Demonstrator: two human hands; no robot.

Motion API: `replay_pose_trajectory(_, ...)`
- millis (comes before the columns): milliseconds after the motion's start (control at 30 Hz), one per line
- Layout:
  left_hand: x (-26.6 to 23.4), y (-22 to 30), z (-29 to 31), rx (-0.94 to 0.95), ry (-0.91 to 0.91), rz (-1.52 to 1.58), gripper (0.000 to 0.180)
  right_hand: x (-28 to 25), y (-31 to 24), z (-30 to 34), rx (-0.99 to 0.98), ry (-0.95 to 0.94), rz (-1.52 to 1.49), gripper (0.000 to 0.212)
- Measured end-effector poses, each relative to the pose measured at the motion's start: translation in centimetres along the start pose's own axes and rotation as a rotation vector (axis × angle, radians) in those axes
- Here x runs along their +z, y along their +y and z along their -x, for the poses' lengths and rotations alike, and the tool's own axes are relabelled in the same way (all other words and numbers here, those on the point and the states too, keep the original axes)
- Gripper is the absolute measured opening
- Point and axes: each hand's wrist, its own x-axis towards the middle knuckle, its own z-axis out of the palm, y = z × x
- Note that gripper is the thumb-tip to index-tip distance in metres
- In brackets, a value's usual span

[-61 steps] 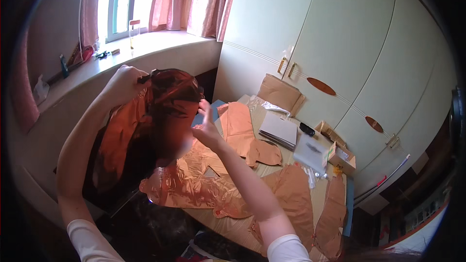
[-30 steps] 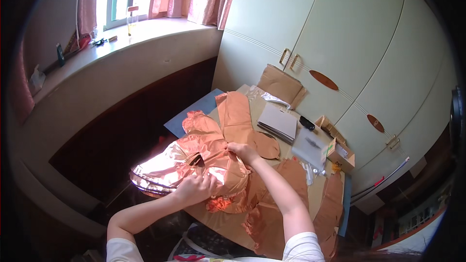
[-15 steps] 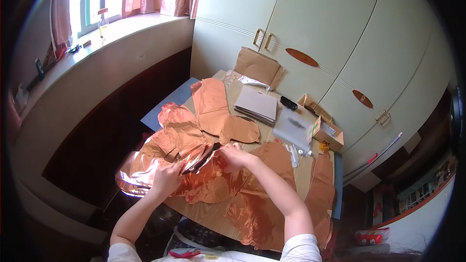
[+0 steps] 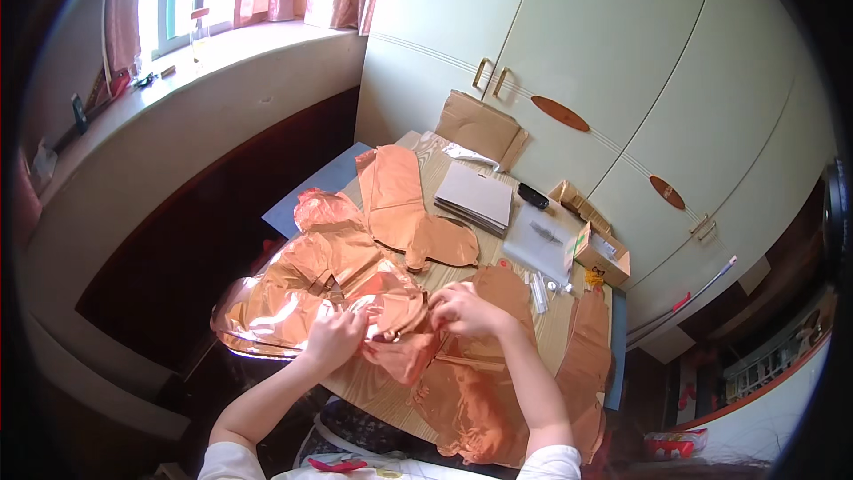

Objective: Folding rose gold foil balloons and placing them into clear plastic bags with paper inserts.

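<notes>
A partly puffed, shiny copper foil balloon (image 4: 298,298) lies over the left edge of a small wooden table (image 4: 373,382). My left hand (image 4: 333,338) presses on its near right part, fingers curled on the foil. My right hand (image 4: 462,309) pinches the foil just to the right of it, where the balloon meets flat copper pieces. More flat foil balloons lie around: one beyond the hands (image 4: 400,204), one under my right forearm (image 4: 466,400) and one at the table's right edge (image 4: 586,356).
At the table's far end are a stack of grey sheets (image 4: 475,196), a brown paper bag (image 4: 480,129), a clear plastic sleeve (image 4: 542,244), a small open box (image 4: 600,253) and a black object (image 4: 533,196). Pale cupboard doors (image 4: 622,80) stand behind; a window sill (image 4: 204,53) runs along the left.
The balloon was held up near my face; now it lies on the table. Both hands came down onto it and have shifted slightly over the foil. The view tilted down.
</notes>
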Motion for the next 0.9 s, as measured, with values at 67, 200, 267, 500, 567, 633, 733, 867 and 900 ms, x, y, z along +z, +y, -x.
replay_pose_trajectory(67,1.1,0.7,0.1,0.077,-0.031,-0.084,0.016,-0.5,0.1,2.0,0.017,0.026,-0.055,0.012)
replay_pose_trajectory(200,1.0,2.3,-0.5,0.178,-0.071,-0.132,0.026,0.5,0.8,3.4,0.095,0.159,-0.220,0.013)
replay_pose_trajectory(267,1.4,2.6,-0.2,0.162,-0.158,-0.130,0.038,1.0,1.0,2.7,0.089,0.212,-0.228,0.016)
replay_pose_trajectory(500,0.2,1.5,0.2,0.204,-0.148,0.026,0.074,3.5,2.1,-3.8,0.285,0.278,-0.442,0.038)
replay_pose_trajectory(567,-0.7,0.8,1.0,0.183,-0.202,0.122,0.077,4.3,2.9,-5.9,0.492,0.292,-0.308,0.040)
replay_pose_trajectory(633,-1.8,-0.4,2.2,0.135,-0.203,0.023,0.077,5.0,4.9,-6.7,0.627,0.271,-0.188,0.051)
replay_pose_trajectory(733,-4.1,-2.9,4.3,-0.056,-0.305,0.034,0.079,4.6,5.3,-7.8,0.703,0.199,-0.395,0.056)
replay_pose_trajectory(867,-3.2,-4.2,6.2,-0.093,-0.384,0.081,0.078,5.9,6.2,-9.2,0.697,0.113,-0.503,0.051)
replay_pose_trajectory(900,-2.3,-4.2,6.6,-0.044,-0.395,0.072,0.079,6.3,6.2,-9.5,0.640,0.107,-0.389,0.060)
